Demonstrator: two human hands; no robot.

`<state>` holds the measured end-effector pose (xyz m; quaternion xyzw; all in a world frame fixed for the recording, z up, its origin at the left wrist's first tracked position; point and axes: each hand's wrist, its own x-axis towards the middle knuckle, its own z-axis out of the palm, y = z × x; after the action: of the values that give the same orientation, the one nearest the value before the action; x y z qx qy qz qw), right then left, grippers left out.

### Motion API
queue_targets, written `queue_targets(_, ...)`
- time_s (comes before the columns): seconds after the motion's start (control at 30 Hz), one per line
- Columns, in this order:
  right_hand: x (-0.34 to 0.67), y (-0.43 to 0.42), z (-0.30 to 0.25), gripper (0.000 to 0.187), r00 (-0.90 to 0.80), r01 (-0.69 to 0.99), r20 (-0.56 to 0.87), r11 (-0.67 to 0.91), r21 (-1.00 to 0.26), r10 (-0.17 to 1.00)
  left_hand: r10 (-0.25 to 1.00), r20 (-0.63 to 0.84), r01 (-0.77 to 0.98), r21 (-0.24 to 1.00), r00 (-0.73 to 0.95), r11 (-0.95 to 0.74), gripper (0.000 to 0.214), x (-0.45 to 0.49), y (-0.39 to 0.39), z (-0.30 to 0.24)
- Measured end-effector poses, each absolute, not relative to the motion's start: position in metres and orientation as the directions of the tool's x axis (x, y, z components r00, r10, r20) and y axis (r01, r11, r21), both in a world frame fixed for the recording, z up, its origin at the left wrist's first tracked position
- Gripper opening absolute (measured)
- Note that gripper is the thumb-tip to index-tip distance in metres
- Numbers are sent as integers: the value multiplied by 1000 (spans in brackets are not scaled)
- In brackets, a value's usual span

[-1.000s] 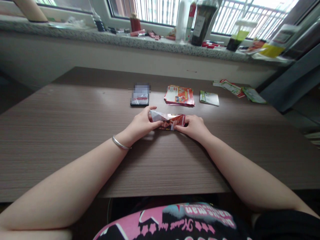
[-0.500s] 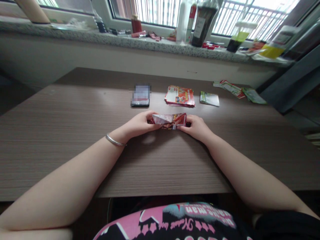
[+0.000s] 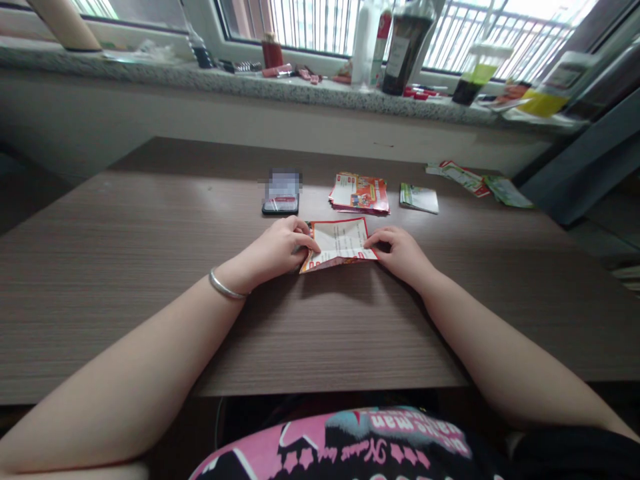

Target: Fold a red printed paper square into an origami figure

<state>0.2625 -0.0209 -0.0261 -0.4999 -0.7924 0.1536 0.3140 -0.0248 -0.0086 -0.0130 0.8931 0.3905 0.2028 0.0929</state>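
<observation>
Between my hands is a creased paper leaflet (image 3: 341, 239), its cream inner side with print and a red border facing up. Its near edge bends down, showing a bit of the colourful outer side. My left hand (image 3: 286, 245) grips the left edge, fingers on top of the paper. At the right edge, my right hand (image 3: 400, 252) pinches the sheet, fingertips on its printed side. A silver bangle (image 3: 226, 285) sits on my left wrist. Just beyond the leaflet lies a stack of red and white leaflets (image 3: 361, 193).
A phone (image 3: 281, 193) with a blurred screen lies left of the stack. To its right are a small green and white booklet (image 3: 419, 197) and several packets (image 3: 470, 180). Bottles, including a dark one (image 3: 406, 50), line the stone windowsill (image 3: 320, 93) behind the wooden table (image 3: 330, 333).
The leaflet, folded with its colourful outer side showing, has been opened out to its cream inner side. My hands have moved slightly apart, and my fingers now rest on top of it.
</observation>
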Motion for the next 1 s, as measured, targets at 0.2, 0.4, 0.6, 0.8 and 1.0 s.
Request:
queue_targets(0.2, 261, -23, -19, 17, -377, 677, 373, 527, -514, 848, 735, 244, 657, 333, 633, -676, 25, -20, -14, -8)
queue_targets(0.4, 257, -28, -14, 23, -424, 660, 446, 606, -443, 788, 728, 268, 664, 298, 632, -686, 30, -14, -18, -8)
queue_targets(0.6, 255, -29, -14, 20, -399, 628, 467, 607, -487, 789, 708, 283, 648, 285, 647, -706, 30, -11, -22, -4)
queue_targets(0.8, 251, -29, -12, 24, -413, 551, 471, 625, -553, 780, 695, 258, 640, 273, 671, -719, 27, -7, -25, -2)
queue_targets(1.0, 250, -31, -14, 25, -409, 524, 451, 609, -596, 793, 684, 286, 625, 276, 671, -730, 28, -6, -27, -2)
